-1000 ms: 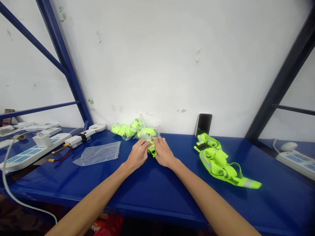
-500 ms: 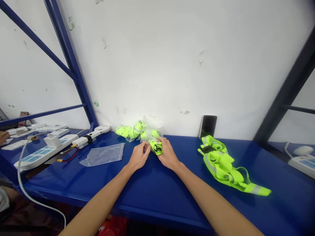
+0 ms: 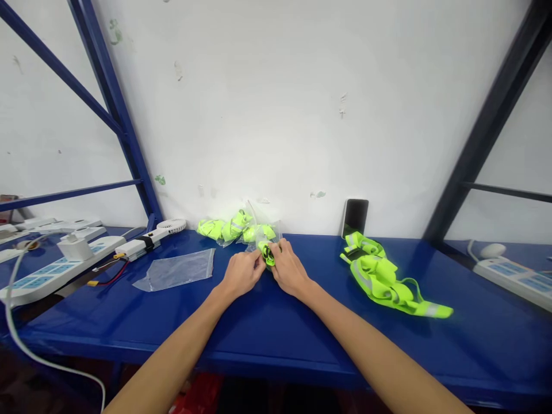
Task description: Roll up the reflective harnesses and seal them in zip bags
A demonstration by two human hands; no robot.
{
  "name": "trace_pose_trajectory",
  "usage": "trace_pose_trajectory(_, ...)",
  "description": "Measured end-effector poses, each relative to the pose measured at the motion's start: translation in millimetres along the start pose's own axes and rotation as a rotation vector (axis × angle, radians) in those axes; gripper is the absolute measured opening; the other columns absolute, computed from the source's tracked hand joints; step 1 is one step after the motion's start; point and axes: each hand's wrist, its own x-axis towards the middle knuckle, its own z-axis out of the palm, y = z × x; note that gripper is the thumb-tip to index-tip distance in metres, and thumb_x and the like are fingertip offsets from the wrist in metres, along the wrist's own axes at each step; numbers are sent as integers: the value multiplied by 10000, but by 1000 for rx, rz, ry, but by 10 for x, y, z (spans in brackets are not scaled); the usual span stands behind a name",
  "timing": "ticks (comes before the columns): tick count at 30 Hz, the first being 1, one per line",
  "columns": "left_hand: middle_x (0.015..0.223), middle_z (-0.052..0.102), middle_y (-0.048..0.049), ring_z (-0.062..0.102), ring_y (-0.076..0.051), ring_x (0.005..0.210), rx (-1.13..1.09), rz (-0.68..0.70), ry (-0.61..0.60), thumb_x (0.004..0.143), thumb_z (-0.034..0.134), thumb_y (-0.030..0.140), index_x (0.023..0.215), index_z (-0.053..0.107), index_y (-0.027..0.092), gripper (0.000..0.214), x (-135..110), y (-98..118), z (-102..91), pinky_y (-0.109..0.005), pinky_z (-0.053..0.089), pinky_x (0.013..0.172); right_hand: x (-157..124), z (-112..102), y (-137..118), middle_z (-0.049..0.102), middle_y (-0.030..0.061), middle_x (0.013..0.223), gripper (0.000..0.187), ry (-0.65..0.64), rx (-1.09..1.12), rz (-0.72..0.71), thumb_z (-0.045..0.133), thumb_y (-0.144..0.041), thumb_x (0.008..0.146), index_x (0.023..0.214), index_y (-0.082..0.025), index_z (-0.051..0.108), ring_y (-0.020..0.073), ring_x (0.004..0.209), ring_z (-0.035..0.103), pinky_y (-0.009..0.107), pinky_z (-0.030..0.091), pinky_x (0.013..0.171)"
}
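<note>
Between my two hands is a rolled-up neon yellow reflective vest [image 3: 266, 253], a bundle of bands with a dark part at its near end. My right hand [image 3: 290, 270] is closed round its right side, fingers bent over the top. At its left edge, my left hand [image 3: 241, 272] has thumb and fingers pressed together. Whether plastic lies between them is hidden. Just behind sit several neon bundles in clear plastic bags [image 3: 235, 225], close to the wall. A flat clear plastic bag [image 3: 177, 272] lies left of my left hand. Further right, a loose reflective vest [image 3: 382, 282] lies spread out.
The blue table [image 3: 276, 339] meets a white wall. A phone [image 3: 355, 218] leans there. On the left are a small white fan [image 3: 171, 226], a power strip [image 3: 38, 275] with a plugged-in charger, and a cable over the edge. Another power strip [image 3: 520, 282] sits far right.
My right hand's fingers have curled further over the end of the roll, covering more of it. My left hand stays at its left side. The camera view has shifted slightly.
</note>
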Motion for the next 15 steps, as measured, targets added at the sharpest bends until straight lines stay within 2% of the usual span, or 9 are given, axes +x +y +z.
trace_pose_trajectory(5, 530, 422, 36, 389, -99, 490, -260, 54, 84, 929, 342, 268, 619, 404, 190, 326, -39, 92, 43, -245, 270, 554, 6, 12, -9, 475, 134, 1102, 347, 55, 220, 163, 452, -252, 888, 1226, -180, 416, 276, 1032, 479, 461, 475, 876)
trace_pose_trajectory(7, 530, 441, 35, 404, -100, 501, -270, 71, 33, 937, 350, 306, 613, 428, 185, 354, -67, 96, 59, -245, 275, 560, 9, 18, 37, 490, 134, 1139, 392, 126, 376, 304, 459, -322, 896, 1249, -180, 368, 265, 1070, 491, 474, 440, 935)
trace_pose_trajectory(10, 528, 511, 25, 449, -109, 506, -202, 75, -119, 902, 444, 399, 589, 486, 182, 383, -106, 94, 88, -254, 263, 549, 5, 54, 157, 493, 132, 1219, 520, 180, 589, 490, 483, -388, 881, 1320, -196, 282, 245, 1136, 500, 467, 398, 997)
trace_pose_trajectory(12, 535, 554, 19, 478, -119, 507, -180, 50, -176, 875, 481, 475, 591, 530, 187, 408, -115, 109, 111, -256, 258, 537, -3, 85, 230, 492, 118, 1261, 571, 140, 677, 530, 499, -379, 860, 1357, -218, 268, 236, 1170, 497, 463, 387, 1017)
trace_pose_trajectory(15, 523, 573, 10, 500, -134, 504, -169, -15, -178, 849, 473, 585, 571, 563, 194, 488, -105, 135, 130, -256, 262, 530, -11, 86, 257, 553, 93, 1203, 462, 94, 691, 473, 426, -340, 872, 1316, -224, 373, 232, 1139, 537, 440, 453, 958)
